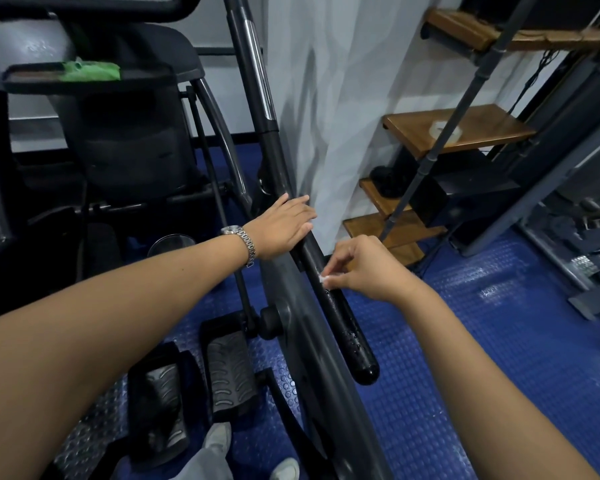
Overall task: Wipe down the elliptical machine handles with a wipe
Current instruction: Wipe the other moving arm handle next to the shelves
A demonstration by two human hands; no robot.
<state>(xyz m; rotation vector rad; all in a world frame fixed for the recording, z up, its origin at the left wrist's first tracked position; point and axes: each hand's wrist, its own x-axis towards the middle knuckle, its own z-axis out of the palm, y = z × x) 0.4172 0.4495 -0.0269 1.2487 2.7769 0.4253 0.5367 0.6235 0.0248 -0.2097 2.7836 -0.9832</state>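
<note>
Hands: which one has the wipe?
The right hand, its fingers pinching the small white wipe against the black handle. The left hand, with the wristwatch, rests on the handle farther up, holding no wipe.

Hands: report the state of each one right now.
Left hand: open, fingers straight, resting on the handle.
Right hand: closed, pinching the wipe against the handle.

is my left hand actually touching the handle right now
Touching. The head view shows the left hand resting on the black handle, fingers laid across it with no gap, above the right hand pinching the wipe.
</note>
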